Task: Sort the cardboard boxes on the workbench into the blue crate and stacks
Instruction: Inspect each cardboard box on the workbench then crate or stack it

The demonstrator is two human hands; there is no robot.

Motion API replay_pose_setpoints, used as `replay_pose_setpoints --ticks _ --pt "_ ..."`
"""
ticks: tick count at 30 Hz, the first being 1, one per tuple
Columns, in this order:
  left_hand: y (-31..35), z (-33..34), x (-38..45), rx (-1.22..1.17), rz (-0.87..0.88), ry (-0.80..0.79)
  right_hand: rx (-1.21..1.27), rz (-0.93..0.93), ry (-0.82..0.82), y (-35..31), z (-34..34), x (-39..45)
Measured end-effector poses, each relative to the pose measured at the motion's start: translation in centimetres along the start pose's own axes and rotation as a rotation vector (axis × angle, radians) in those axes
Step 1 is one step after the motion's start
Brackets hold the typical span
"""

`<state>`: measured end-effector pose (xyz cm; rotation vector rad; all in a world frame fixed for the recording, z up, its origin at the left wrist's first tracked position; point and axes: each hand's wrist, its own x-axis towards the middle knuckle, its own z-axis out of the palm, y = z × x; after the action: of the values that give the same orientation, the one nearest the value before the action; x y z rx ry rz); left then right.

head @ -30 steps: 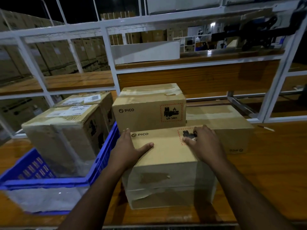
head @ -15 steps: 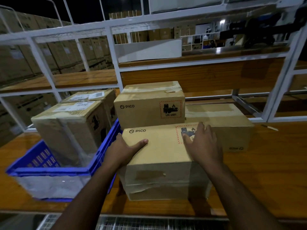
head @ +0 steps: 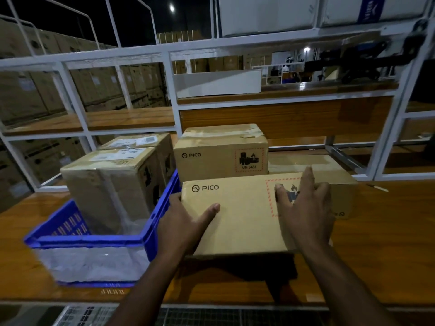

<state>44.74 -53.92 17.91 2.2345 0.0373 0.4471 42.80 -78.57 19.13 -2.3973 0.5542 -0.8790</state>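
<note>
A flat cardboard box marked PICO is raised off the wooden workbench, and only its top face shows above a dark shadow. My left hand grips its left edge, thumb lying on top. My right hand lies flat on the right part of the top, fingers spread over the red hazard label. The blue crate stands to the left and holds two tall taped boxes, one nearer and one behind.
Just behind the held box stands another PICO box. A low wide box lies at the right behind my right hand. A white metal frame with wooden shelves closes off the back of the bench. The bench's front edge is near my forearms.
The front PICO box has come up off the bench and toward me; its front face no longer shows. My right hand's fingers have spread out on the top.
</note>
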Motion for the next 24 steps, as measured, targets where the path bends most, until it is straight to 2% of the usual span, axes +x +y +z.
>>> replay_pose_setpoints --ticks 3,11,15,19,21,24 --pt "-0.7 -0.1 -0.2 -0.044 -0.002 0.077 0.030 0.041 -0.003 -0.1 0.1 -0.2" --pt "-3.6 0.6 -1.9 0.061 -0.042 0.047 -0.056 0.144 -0.107 1.1 0.9 -3.0" --pt "-4.2 0.5 -1.3 0.133 -0.087 -0.056 -0.153 0.200 -0.227 1.4 1.2 -3.1" --pt "-5.2 1.2 -0.9 0.254 -0.074 -0.193 -0.283 0.148 -0.405 1.7 2.5 -4.7" --pt "-5.4 1.7 -1.0 0.284 -0.049 -0.240 -0.353 0.125 -0.430 1.7 3.3 -5.4" --pt "-5.4 2.1 -0.9 0.307 0.005 -0.226 -0.461 0.046 -0.416 1.3 3.9 -4.9"
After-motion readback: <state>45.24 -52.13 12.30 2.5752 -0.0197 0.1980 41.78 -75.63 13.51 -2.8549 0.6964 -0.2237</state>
